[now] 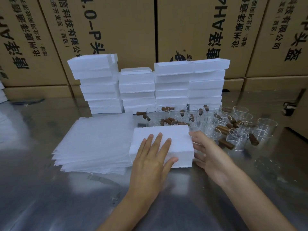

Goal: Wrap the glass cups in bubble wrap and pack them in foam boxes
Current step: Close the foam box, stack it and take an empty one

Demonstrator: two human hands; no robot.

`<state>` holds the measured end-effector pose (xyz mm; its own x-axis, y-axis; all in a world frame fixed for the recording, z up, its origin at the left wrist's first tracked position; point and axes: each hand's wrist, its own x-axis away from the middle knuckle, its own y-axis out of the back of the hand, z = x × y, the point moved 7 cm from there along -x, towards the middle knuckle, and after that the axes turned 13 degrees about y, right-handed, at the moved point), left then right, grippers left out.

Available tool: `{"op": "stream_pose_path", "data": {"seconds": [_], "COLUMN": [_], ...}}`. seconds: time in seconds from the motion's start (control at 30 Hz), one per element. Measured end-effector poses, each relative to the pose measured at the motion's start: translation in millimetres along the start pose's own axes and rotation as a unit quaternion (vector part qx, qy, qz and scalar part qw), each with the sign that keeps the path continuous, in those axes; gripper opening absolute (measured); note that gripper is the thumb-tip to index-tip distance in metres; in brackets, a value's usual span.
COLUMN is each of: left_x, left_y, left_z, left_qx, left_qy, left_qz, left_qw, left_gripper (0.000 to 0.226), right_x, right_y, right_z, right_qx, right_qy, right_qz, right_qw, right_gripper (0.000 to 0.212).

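Observation:
A closed white foam box lies on the steel table in front of me. My left hand rests flat on its lid with straight fingers, thumb along the near edge. My right hand touches the box's right side with straight fingers. A stack of bubble wrap sheets lies just left of the box. Several glass cups with brown wooden handles stand and lie behind and to the right of the box.
Stacks of white foam boxes stand in a row at the back of the steel table. Large printed cardboard cartons form a wall behind them. A dark object sits at the far right.

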<state>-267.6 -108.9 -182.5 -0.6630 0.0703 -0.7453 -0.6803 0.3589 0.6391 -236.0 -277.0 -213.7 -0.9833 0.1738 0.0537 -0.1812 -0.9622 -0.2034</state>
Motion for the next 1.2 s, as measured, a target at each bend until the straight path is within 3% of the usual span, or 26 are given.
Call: {"op": "stream_pose_path", "data": {"seconds": [0.1, 0.2, 0.37, 0.43, 0.5, 0.57, 0.67, 0.73, 0.8, 0.9, 1.03, 1.13, 1.2], "left_x": [-1, -2, -4, -7, -14, -24, -33, -44, -58, -80, -109, -120, -119], "left_y": [3, -2, -4, 6, 23, 34, 24, 18, 19, 27, 49, 56, 53], "left_z": [8, 18, 21, 22, 32, 47, 56, 46, 48, 85, 183, 260, 301], "left_qx": [0.076, 0.148, 0.153, 0.164, 0.23, 0.353, 0.509, 0.599, 0.67, 0.695, 0.681, 0.675, 0.627], "left_qy": [0.052, 0.111, 0.044, 0.024, 0.075, 0.202, 0.393, 0.419, 0.419, 0.45, 0.506, 0.558, 0.596], "left_qz": [0.007, 0.069, 0.122, 0.1, 0.047, 0.049, 0.153, 0.181, 0.124, 0.045, -0.059, -0.118, -0.112], "left_qw": [0.996, 0.98, 0.98, 0.981, 0.969, 0.912, 0.75, 0.658, 0.6, 0.559, 0.526, 0.468, 0.49], "left_gripper": [0.043, 0.045, 0.058, 0.062, 0.063, 0.077, 0.111, 0.115, 0.098, 0.08, 0.078, 0.068, 0.07], "right_x": [3, 7, 16, 18, 19, 21, 20, 15, 8, -4, -28, -48, -62], "right_y": [-6, -12, -16, -7, 4, 8, -19, -51, -82, -116, -109, -86, -78], "right_z": [-2, 0, 3, 10, 21, 32, 44, 46, 49, 51, 14, -21, -34], "right_qx": [-0.033, -0.034, 0.021, 0.009, -0.027, -0.079, -0.169, -0.163, -0.145, -0.087, 0.012, 0.06, 0.056], "right_qy": [-0.001, 0.0, 0.011, 0.042, 0.074, 0.101, 0.116, 0.132, 0.157, 0.178, 0.152, 0.133, 0.129], "right_qz": [0.005, 0.012, 0.006, -0.036, -0.071, -0.083, -0.071, -0.042, -0.025, 0.015, -0.005, -0.029, -0.039], "right_qw": [0.999, 0.999, 1.0, 0.998, 0.994, 0.988, 0.976, 0.977, 0.977, 0.98, 0.988, 0.989, 0.989], "right_gripper": [0.042, 0.039, 0.042, 0.049, 0.047, 0.037, 0.025, 0.038, 0.054, 0.069, 0.028, 0.024, 0.028]}}
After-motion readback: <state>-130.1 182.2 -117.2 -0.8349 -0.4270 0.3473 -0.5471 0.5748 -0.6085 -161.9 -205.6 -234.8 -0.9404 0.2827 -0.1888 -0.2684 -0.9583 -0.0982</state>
